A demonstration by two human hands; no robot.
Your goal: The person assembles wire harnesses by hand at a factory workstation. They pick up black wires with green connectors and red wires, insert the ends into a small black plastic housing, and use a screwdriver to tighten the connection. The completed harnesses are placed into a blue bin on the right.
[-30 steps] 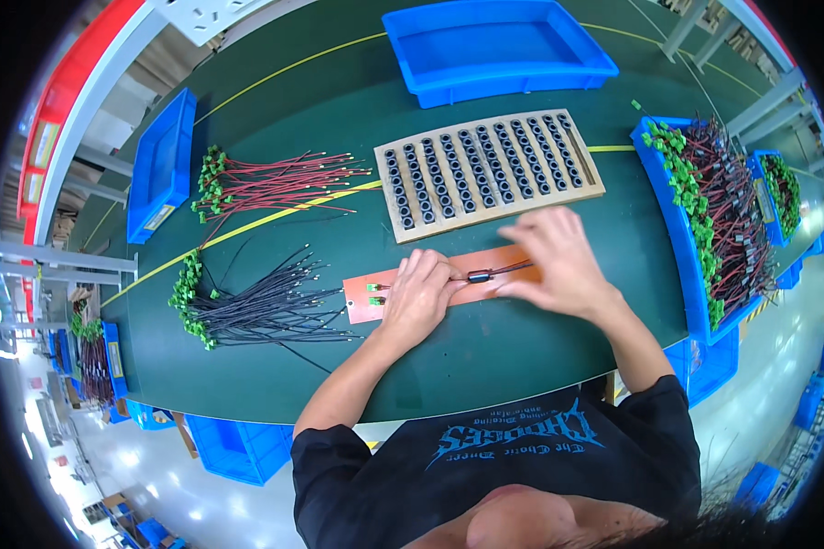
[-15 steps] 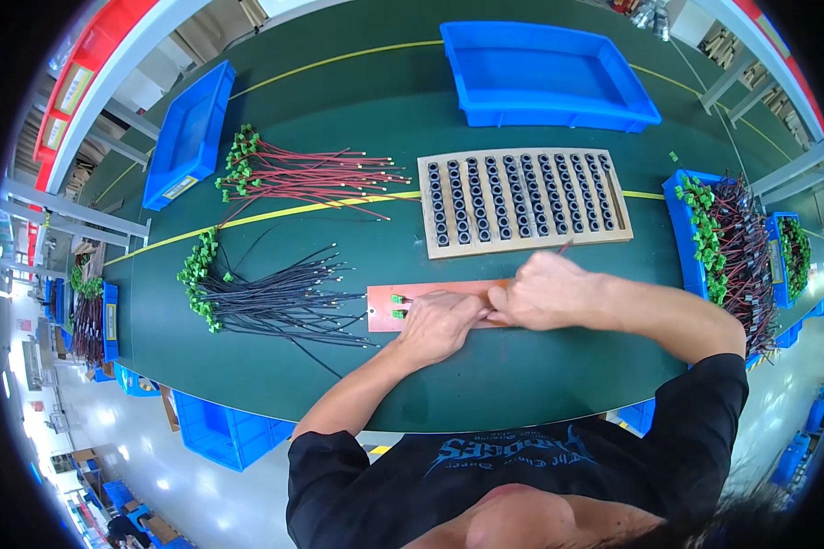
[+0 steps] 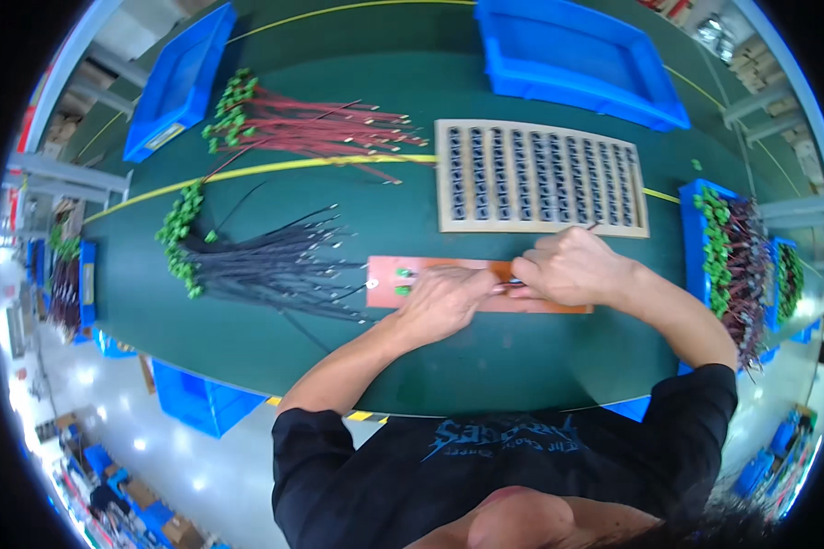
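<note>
An orange-brown flat board (image 3: 384, 295) lies on the bench in front of me, with two green connectors (image 3: 403, 282) at its left end. My left hand (image 3: 447, 295) rests over the board beside the connectors, fingers pressed together and pointing right; what they pinch is hidden. My right hand (image 3: 572, 267) is closed in a fist above the board's right half. A thin dark end (image 3: 593, 226) sticks out at the top of that fist; its kind is unclear. Between the two hands a small dark piece (image 3: 515, 283) shows, too blurred to name.
Left of the board lie black wires (image 3: 265, 265) with green connectors, and beyond them red wires (image 3: 320, 133). A wooden rack (image 3: 449, 224) of black ring-like parts stands behind the board. Blue trays (image 3: 577, 87) sit farther back; a blue bin (image 3: 696, 256) holds wires at right.
The view has shifted, so the bench things sit higher in the picture. My fists stay over the board, with a slightly wider gap between them where a dark piece shows.
</note>
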